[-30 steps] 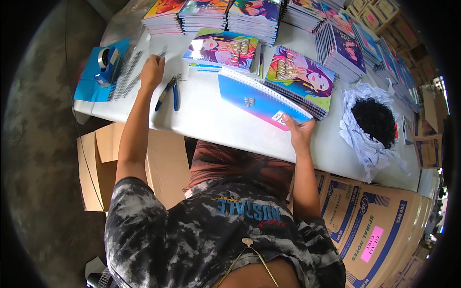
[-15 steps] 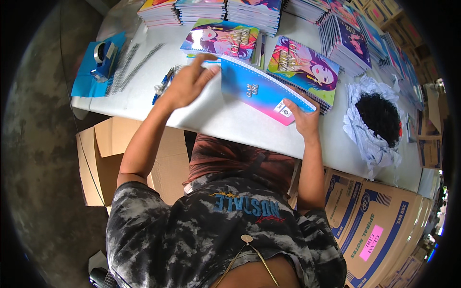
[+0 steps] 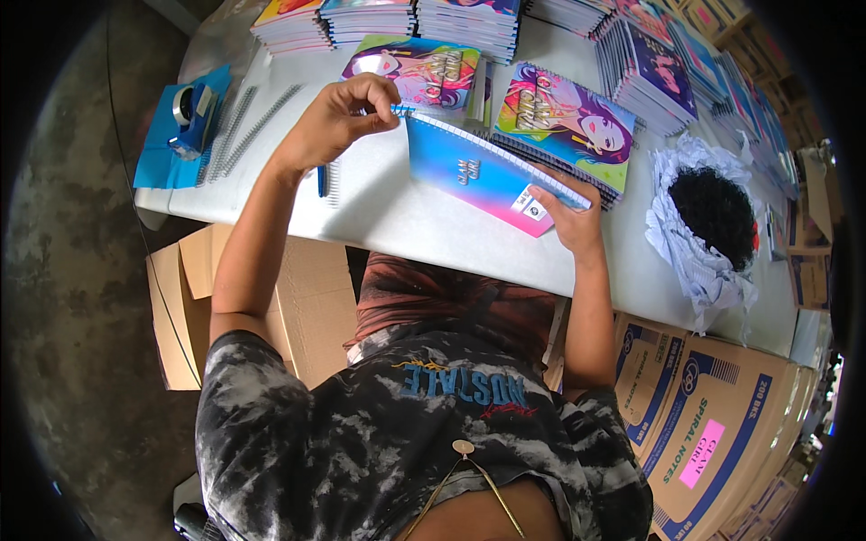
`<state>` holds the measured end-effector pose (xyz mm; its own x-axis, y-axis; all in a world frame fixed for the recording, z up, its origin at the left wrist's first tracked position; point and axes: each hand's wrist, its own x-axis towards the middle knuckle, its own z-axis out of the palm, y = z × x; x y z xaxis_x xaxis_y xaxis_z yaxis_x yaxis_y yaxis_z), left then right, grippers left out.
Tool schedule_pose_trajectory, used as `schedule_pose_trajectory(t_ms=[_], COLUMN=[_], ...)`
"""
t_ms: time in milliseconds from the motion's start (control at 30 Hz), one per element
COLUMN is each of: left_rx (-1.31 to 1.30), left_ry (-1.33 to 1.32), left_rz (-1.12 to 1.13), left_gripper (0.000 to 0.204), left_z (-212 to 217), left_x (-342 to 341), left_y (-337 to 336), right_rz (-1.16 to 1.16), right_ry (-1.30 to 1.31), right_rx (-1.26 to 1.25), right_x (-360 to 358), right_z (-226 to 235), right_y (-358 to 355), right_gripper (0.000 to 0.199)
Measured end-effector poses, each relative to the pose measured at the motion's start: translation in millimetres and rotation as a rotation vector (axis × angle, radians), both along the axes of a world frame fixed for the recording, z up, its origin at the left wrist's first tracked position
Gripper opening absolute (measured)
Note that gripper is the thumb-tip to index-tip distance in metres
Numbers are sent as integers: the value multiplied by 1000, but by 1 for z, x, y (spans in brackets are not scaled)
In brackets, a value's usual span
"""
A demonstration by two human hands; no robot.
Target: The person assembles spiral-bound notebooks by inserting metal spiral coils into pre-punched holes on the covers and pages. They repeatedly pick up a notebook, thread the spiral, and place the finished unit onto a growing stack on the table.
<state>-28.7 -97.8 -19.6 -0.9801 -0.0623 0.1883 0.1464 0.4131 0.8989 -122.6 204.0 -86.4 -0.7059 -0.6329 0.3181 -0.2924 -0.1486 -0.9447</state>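
Note:
A notebook (image 3: 474, 176) with a blue-to-pink cover and a row of punched holes along its top edge is tilted over the table. My right hand (image 3: 570, 212) grips its right end, thumb on the cover beside a white label. At the opposite end, my left hand (image 3: 347, 122) has thumb and fingertips pinched at a short blue spiral wire (image 3: 403, 112), which shows at the notebook's upper left corner. Behind it lie a colourful illustrated notebook (image 3: 415, 72) and, to the right, a stack of similar spiral notebooks (image 3: 568, 122).
On the left are a blue tape dispenser (image 3: 191, 131) on a blue sheet and loose grey spiral wires (image 3: 244, 135). A blue pen (image 3: 322, 180) lies near my left wrist. Crumpled white plastic with black wire-like material (image 3: 713, 216) sits right. Cardboard boxes (image 3: 713, 433) stand below the table.
My left hand has moved slightly up and left, its fingers curling into a pinch, and the blue wire now shows beside them. The notebook has shifted slightly left in my right hand.

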Motion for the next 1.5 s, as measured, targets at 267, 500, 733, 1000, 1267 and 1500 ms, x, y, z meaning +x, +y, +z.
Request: schedule_pose_trajectory(t_ms=[267,500,733,1000,1267,1500], left_rx=[-1002,-1158,-982,-1004,-1101,-1035], left_ry=[-94,388,681,744,877,1045], left_rz=[-9,162,444,637,333,476], left_gripper=[46,101,106,111,113,111], left_z=[42,-107,-87,-69,-90,-67], left_x=[-3,34,16,18,42,23], left_y=[25,42,33,10,49,16], right_rz=[-62,-139,-98,-34,14,-57], right_ry=[116,170,378,563,543,530], right_rx=[24,10,-69,-145,-161,-117], right_x=[10,35,55,57,57,60], right_z=[-3,-6,-12,-3,-8,-10], right_y=[-2,-10,-20,-23,-21,-25], right_gripper=[24,25,38,36,37,38])
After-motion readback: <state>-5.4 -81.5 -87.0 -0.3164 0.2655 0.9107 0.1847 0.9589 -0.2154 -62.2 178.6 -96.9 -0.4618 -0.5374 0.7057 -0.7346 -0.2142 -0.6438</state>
